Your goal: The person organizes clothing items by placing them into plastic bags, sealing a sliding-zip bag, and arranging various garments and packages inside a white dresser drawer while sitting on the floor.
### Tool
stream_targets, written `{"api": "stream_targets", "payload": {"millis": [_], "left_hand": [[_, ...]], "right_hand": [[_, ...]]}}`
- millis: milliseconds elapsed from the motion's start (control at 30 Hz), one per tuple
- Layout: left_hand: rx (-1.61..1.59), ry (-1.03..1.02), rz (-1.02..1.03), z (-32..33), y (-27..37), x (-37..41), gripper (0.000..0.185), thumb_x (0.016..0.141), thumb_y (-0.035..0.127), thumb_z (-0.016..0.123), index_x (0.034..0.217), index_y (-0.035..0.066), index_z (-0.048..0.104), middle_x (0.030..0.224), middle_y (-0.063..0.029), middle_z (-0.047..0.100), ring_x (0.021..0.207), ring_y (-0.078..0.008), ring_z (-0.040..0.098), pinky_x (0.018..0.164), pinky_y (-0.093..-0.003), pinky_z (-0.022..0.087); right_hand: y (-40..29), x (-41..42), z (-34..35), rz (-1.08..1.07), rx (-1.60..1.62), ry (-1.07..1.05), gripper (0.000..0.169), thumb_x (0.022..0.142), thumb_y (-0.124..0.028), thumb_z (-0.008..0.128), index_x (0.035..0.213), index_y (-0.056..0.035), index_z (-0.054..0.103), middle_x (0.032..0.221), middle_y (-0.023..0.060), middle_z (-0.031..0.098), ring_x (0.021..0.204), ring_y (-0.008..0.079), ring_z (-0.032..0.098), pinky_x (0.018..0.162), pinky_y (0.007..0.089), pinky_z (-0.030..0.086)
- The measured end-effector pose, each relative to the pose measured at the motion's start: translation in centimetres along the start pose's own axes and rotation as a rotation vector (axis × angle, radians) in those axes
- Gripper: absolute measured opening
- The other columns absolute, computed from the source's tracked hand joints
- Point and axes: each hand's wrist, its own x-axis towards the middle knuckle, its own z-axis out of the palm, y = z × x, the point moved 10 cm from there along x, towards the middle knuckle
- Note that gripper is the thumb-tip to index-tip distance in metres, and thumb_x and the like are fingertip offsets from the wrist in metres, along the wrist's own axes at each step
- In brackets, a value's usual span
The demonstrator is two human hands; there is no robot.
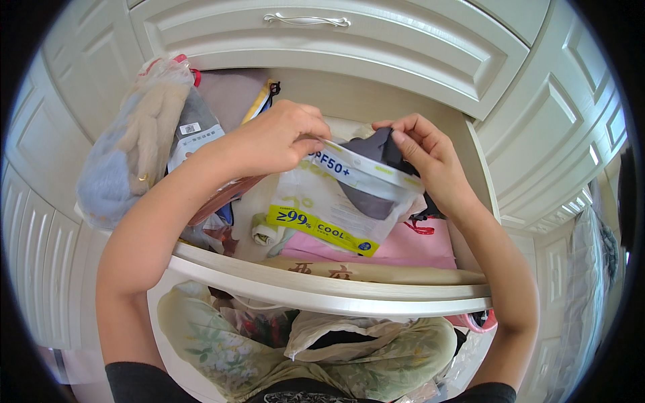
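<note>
My left hand (302,136) pinches the top edge of a printed plastic bag (322,201) at its left side, above an open drawer. A dark grey cloth item (370,201) is partly inside this bag and rises out of its mouth. My right hand (421,146) grips the upper part of that grey cloth at the bag's right side. Under the bag, a pink fabric piece (418,244) and a rolled green-and-white cloth (264,230) lie in the drawer.
The open drawer's front edge (332,297) runs before my lap. On its left are a clear bag of plush items (136,146) and more packed things. A beige bag (403,272) lies along the front. A closed drawer (327,40) is above; an open cloth bag (322,327) lies on my lap.
</note>
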Motion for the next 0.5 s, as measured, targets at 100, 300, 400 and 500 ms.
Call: {"api": "stream_targets", "payload": {"millis": [100,300,400,500], "left_hand": [[0.038,-0.037,-0.07,-0.1,-0.6,0.0,0.011,0.082,0.001,0.062,0.09,-0.005,0.065,0.085,-0.0161,0.063,0.08,-0.0321,0.061,0.072,-0.0363,0.048],[0.104,-0.141,-0.165,0.9,-1.9,-0.4,0.014,0.082,0.002,0.062,0.091,-0.007,0.064,0.087,-0.0187,0.063,0.081,-0.034,0.061,0.074,-0.0378,0.048],[0.195,-0.117,-0.148,0.5,-2.1,-0.4,0.013,0.081,0.002,0.062,0.09,-0.007,0.064,0.088,-0.0198,0.063,0.082,-0.0363,0.06,0.075,-0.0397,0.048],[0.322,-0.014,-0.179,-0.8,-2.9,-0.6,0.012,0.082,0.003,0.06,0.09,-0.005,0.063,0.087,-0.0203,0.062,0.084,-0.0387,0.059,0.075,-0.0428,0.047]], "right_hand": [[1.3,0.3,-2.9,0.061,0.12,0.166,0.018,0.102,-0.022,0.046,0.103,-0.0057,0.053,0.102,0.001,0.062,0.09,0.0069,0.055,0.084,0.0258,0.046],[1.2,-0.1,-5.7,0.058,0.341,0.399,0.024,0.103,-0.026,0.041,0.111,-0.0061,0.05,0.094,-0.0007,0.059,0.08,0.0085,0.056,0.078,0.0272,0.047],[1.5,-0.2,-7.6,-0.004,0.403,0.51,0.025,0.103,-0.026,0.041,0.113,-0.0046,0.05,0.095,0.0005,0.059,0.082,0.0092,0.056,0.079,0.0277,0.047],[0.9,-0.7,-10.0,-0.071,0.332,0.631,0.026,0.103,-0.025,0.041,0.114,-0.003,0.051,0.097,0.0023,0.06,0.083,0.0113,0.056,0.08,0.0276,0.046]]}}
